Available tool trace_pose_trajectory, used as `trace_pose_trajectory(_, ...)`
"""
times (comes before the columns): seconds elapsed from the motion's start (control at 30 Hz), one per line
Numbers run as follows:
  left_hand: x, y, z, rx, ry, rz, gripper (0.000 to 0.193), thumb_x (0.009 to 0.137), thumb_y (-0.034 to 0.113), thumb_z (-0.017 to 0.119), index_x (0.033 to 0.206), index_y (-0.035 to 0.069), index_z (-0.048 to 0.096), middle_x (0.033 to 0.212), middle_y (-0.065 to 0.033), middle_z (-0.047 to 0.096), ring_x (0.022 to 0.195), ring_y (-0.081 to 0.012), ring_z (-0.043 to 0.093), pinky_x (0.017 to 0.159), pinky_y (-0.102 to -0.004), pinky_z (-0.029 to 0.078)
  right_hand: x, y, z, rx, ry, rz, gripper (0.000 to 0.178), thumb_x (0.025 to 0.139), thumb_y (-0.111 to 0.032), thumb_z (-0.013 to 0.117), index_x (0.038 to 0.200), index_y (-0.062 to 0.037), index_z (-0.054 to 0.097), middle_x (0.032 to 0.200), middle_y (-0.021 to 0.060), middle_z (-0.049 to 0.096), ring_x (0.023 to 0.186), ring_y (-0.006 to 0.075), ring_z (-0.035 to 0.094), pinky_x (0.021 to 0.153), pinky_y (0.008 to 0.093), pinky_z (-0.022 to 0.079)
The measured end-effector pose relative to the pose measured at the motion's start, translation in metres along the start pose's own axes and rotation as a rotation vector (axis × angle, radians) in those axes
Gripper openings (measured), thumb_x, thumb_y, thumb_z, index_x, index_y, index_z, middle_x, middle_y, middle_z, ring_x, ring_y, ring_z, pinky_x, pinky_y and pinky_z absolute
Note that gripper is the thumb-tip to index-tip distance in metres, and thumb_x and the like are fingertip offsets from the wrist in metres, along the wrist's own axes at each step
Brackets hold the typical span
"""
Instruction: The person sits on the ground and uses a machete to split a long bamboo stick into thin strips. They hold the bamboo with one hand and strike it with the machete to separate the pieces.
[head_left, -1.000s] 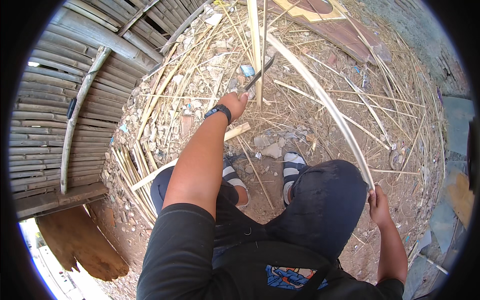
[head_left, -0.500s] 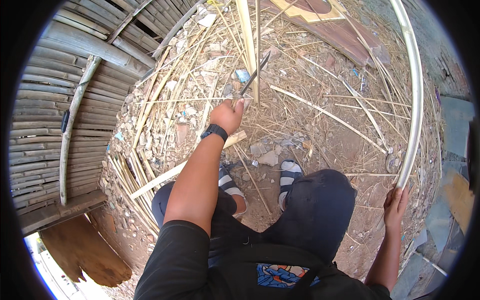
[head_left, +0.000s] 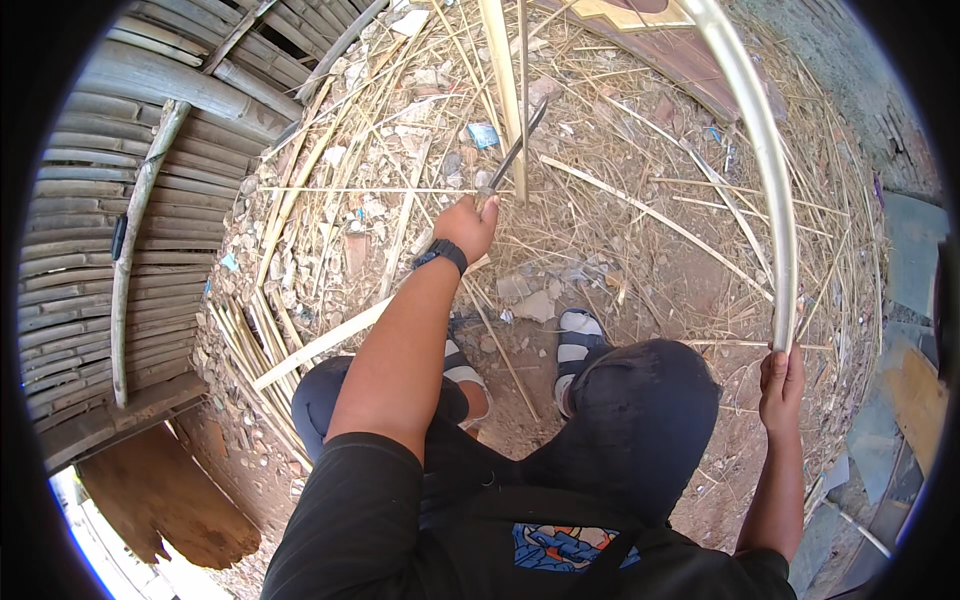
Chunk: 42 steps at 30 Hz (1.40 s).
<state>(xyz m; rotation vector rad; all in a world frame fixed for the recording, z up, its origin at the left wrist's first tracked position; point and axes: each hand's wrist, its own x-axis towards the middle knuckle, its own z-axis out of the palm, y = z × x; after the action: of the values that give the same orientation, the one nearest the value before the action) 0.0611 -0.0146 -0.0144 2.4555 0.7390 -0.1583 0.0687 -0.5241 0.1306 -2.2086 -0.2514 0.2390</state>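
My left hand [head_left: 467, 230] is closed round the handle of a knife [head_left: 514, 155], its dark blade pointing up and to the right. The blade lies close to upright pale bamboo strips [head_left: 502, 70]; I cannot tell whether they touch. At the right, my right hand [head_left: 781, 388] grips the lower end of a long split bamboo pole [head_left: 774, 185]. That pole bends upward and runs out at the top of the view. A flat bamboo slat [head_left: 330, 343] lies aslant by my left knee, partly hidden behind my left forearm.
Bamboo shavings [head_left: 640, 200] and stones litter the dirt ground. A bundle of strips [head_left: 262, 345] lies beside my left leg. Bamboo slat wall [head_left: 75, 230] stands on the left, with a brown sheet [head_left: 170, 495] below it. A dark brown panel [head_left: 690, 70] lies at the far right.
The bamboo pole in my right hand has swung left at its upper end, and that hand has risen slightly. My left hand with the knife has shifted a little to the right.
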Motion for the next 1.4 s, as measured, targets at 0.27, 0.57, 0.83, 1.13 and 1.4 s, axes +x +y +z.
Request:
trace_pose_trajectory(0.27, -0.002, 0.001, -0.003, -0.013, -0.031, 0.006, 0.066, 0.095, 0.058, 0.041, 0.102, -0.005, 0.06, 0.09, -0.0292, 0.067, 0.088, -0.0441, 0.065, 0.081, -0.0513, 0.05, -0.024, 0.061, 0.025, -0.518, -0.211, -0.052, 0.02, 0.103, -0.023, 0.048, 0.105, -0.0034, 0.045, 0.062, 0.0191, 0.054, 0.054, 0.0365, 0.055, 0.051, 0.0412, 0.04)
trace_pose_trajectory(0.57, -0.005, 0.003, -0.007, 0.0, -0.085, -0.034, 0.064, 0.095, 0.055, 0.042, 0.106, -0.005, 0.061, 0.095, -0.0291, 0.067, 0.093, -0.0425, 0.066, 0.084, -0.0496, 0.051, -0.027, 0.036, -0.004, -0.26, -0.1, 0.008, 0.024, 0.105, -0.025, 0.042, 0.107, -0.0038, 0.052, 0.064, 0.0042, 0.047, 0.05, 0.0139, 0.044, 0.047, 0.0322, 0.035)
trace_pose_trajectory(0.83, -0.003, 0.0, -0.003, 0.0, -0.057, -0.002, 0.065, 0.094, 0.057, 0.043, 0.106, -0.004, 0.061, 0.096, -0.0292, 0.067, 0.093, -0.0429, 0.065, 0.084, -0.05, 0.05, -0.006, 0.003, 0.017, 0.204, 0.331, -0.163, 0.026, 0.107, -0.03, 0.038, 0.112, -0.0051, 0.044, 0.066, -0.0018, 0.042, 0.05, 0.0033, 0.034, 0.042, 0.0191, 0.028)
trace_pose_trajectory(1.13, 0.001, 0.005, -0.001, 0.009, -0.081, 0.019, 0.065, 0.094, 0.058, 0.043, 0.103, -0.004, 0.061, 0.094, -0.0287, 0.067, 0.092, -0.0429, 0.065, 0.085, -0.0501, 0.05, -0.091, 0.156, 0.03, -0.229, -0.252, 0.086, 0.018, 0.104, -0.021, 0.041, 0.106, -0.0042, 0.049, 0.07, 0.0177, 0.057, 0.057, 0.0265, 0.056, 0.052, 0.0383, 0.041)
trace_pose_trajectory(1.4, 0.001, 0.0, -0.001, -0.001, -0.069, 0.003, 0.067, 0.095, 0.057, 0.043, 0.106, -0.006, 0.062, 0.094, -0.03, 0.067, 0.094, -0.0433, 0.065, 0.086, -0.0491, 0.05, -0.028, 0.033, 0.002, 0.137, 0.109, 0.048, 0.031, 0.106, -0.033, 0.04, 0.109, -0.0039, 0.05, 0.067, -0.0063, 0.039, 0.053, 0.0024, 0.034, 0.045, 0.0211, 0.026)
